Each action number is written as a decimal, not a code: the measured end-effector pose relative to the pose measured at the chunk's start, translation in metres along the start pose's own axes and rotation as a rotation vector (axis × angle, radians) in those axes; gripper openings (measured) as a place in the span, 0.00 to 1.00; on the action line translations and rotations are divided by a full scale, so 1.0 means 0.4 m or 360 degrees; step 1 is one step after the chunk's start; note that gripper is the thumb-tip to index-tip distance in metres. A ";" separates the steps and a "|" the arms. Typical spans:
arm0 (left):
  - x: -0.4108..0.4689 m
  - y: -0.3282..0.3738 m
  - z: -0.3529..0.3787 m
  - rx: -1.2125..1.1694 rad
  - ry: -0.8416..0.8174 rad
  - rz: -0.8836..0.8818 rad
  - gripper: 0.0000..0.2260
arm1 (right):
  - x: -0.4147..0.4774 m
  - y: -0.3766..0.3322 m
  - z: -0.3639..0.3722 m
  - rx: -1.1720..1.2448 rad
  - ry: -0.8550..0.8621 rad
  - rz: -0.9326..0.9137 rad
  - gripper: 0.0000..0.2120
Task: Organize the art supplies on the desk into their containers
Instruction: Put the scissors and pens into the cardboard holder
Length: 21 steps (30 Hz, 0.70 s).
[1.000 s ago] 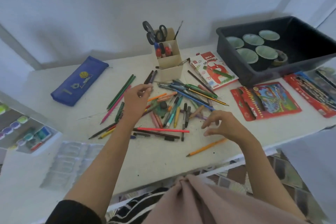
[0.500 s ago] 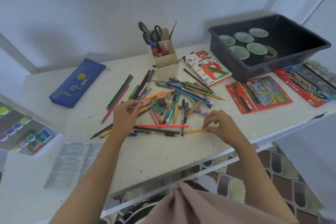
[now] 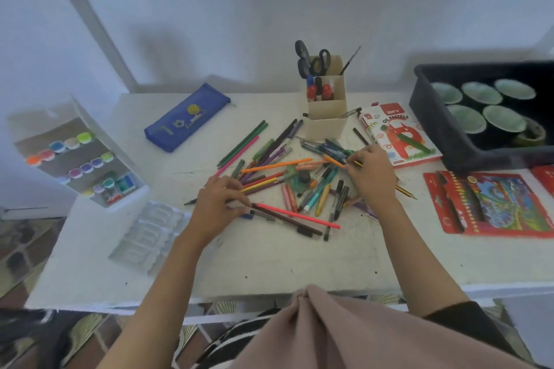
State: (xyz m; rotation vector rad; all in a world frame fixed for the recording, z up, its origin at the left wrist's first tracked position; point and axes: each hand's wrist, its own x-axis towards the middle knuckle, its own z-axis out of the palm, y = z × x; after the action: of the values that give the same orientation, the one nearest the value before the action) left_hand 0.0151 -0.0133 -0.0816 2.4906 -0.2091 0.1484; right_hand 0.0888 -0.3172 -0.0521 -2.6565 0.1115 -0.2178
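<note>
Loose coloured pencils, pens and markers (image 3: pixel 299 186) lie in a heap in the middle of the white desk (image 3: pixel 269 263). My left hand (image 3: pixel 217 208) is at the heap's left edge, its fingers curled round a dark pencil whose tip pokes out to the left. Over the heap's right side my right hand (image 3: pixel 373 178) pinches an orange pencil (image 3: pixel 333 160) and touches a yellow-black pencil. A beige cardboard holder (image 3: pixel 326 117) with scissors and markers stands behind the heap. A blue pencil case (image 3: pixel 186 118) lies at the back left.
An oil pastels box (image 3: pixel 395 135) and a black bin (image 3: pixel 443 141) holding green pots are at the right. A red coloured-pencil pack (image 3: pixel 494 204) lies in front of the bin. A paint-pot rack (image 3: pixel 78 159) and a clear plastic tray (image 3: pixel 147 237) sit at the left.
My right hand picked the orange pencil up from the desk's front and carried it to the heap's right side. My left hand drew back from the heap's middle to its left edge.
</note>
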 end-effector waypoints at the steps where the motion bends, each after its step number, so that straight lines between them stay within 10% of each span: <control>1: -0.006 0.003 0.004 -0.0005 0.0011 -0.0012 0.07 | -0.001 -0.010 0.005 0.0042 -0.0035 -0.0082 0.06; 11: -0.018 0.064 0.044 0.0197 -0.0132 -0.0153 0.10 | -0.022 -0.075 0.048 0.0098 -0.1026 -0.0911 0.06; 21: -0.005 0.067 0.048 0.0182 -0.0005 -0.0152 0.04 | -0.011 -0.090 0.046 0.0011 -0.1023 -0.1093 0.04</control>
State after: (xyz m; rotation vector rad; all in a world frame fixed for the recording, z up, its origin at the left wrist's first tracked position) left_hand 0.0091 -0.0459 -0.0815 2.6086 -0.0850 0.1200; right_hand 0.0892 -0.2765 -0.0524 -2.5176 -0.9987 0.4228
